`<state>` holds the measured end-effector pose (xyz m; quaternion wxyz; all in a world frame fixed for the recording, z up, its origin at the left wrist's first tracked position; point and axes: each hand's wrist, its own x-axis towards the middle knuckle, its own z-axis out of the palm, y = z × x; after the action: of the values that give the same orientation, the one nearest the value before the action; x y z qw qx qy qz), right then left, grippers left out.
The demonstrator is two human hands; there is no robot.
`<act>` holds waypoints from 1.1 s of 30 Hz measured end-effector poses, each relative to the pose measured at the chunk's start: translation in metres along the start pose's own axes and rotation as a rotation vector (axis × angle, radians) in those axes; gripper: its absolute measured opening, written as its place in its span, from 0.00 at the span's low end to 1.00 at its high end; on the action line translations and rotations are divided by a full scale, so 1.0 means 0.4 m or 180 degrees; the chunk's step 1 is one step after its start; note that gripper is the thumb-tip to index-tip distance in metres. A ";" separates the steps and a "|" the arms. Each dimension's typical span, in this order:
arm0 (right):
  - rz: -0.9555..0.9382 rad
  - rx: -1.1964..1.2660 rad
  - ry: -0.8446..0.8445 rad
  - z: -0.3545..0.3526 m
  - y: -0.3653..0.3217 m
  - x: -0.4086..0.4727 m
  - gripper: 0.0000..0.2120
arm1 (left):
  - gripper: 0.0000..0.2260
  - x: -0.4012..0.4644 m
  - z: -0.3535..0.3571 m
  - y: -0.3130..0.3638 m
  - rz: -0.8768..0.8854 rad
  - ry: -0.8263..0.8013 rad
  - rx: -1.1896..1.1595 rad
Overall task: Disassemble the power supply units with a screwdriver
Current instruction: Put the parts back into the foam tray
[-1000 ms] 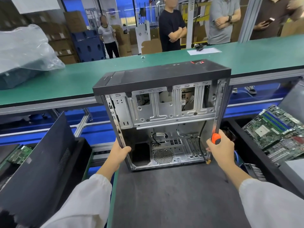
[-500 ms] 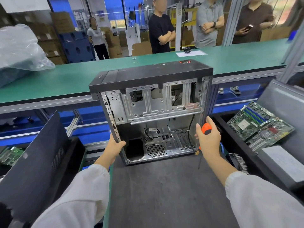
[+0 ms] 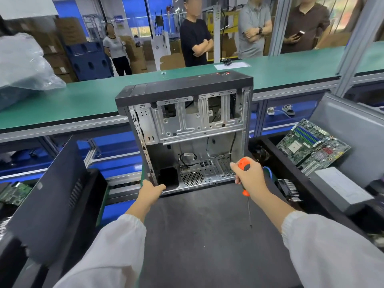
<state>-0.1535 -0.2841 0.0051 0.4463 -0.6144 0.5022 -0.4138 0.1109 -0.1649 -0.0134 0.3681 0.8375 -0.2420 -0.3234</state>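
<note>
Right hand (image 3: pixel 252 177) grips screwdriver (image 3: pixel 245 179), shaft pointing down toward the person.

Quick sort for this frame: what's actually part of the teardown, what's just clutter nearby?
In use:
- open black-and-silver computer case, standing on the dark mat
- left hand, gripping the case's lower front edge
- right hand, holding the orange-handled screwdriver, tip pointing down

Lying about:
- green motherboards in the right bin
- black side panel leaning left
- clear plastic bag on the green bench
</note>
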 end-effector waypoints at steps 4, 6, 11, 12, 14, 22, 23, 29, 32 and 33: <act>-0.0234 -0.0471 -0.0143 -0.033 -0.005 -0.034 0.13 | 0.15 -0.072 0.063 0.038 0.0061 -0.0326 0.0120; -0.0094 -0.0353 -0.0046 -0.058 0.004 -0.037 0.15 | 0.04 -0.124 0.120 0.076 0.0188 -0.0793 -0.0048; 0.0322 0.0555 -0.0164 -0.122 0.024 -0.030 0.04 | 0.16 -0.243 0.318 0.170 0.1141 -0.1675 0.0239; 0.0384 0.0723 -0.0192 -0.138 0.026 -0.029 0.04 | 0.20 -0.263 0.365 0.186 0.1251 -0.1863 0.0192; 0.0467 0.0892 -0.0243 -0.175 0.029 -0.023 0.06 | 0.20 -0.299 0.453 0.221 0.1285 -0.1994 -0.0159; 0.0278 -0.0534 -0.0621 -0.463 0.094 0.086 0.23 | 0.04 -0.343 0.759 0.339 0.0623 -0.1718 -0.1379; 0.0270 -0.0888 -0.0558 -0.517 0.120 0.110 0.24 | 0.02 -0.345 0.798 0.354 0.0512 -0.1666 -0.1453; 0.0756 -0.3550 -0.0587 -0.755 0.313 0.226 0.45 | 0.01 -0.332 1.014 0.433 -0.0081 -0.1810 -0.1805; 0.1136 -0.3432 -0.0847 -0.762 0.381 0.256 0.58 | 0.03 -0.326 1.079 0.449 -0.0532 -0.1874 -0.1848; 0.1238 -0.3365 -0.0955 -0.758 0.394 0.264 0.59 | 0.05 -0.324 1.090 0.448 -0.0650 -0.1926 -0.1836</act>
<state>-0.4664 -0.4438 -0.0619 0.2130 -0.7021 0.6754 0.0742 -0.3202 -0.3916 -0.0543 0.4657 0.5873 -0.1545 -0.6436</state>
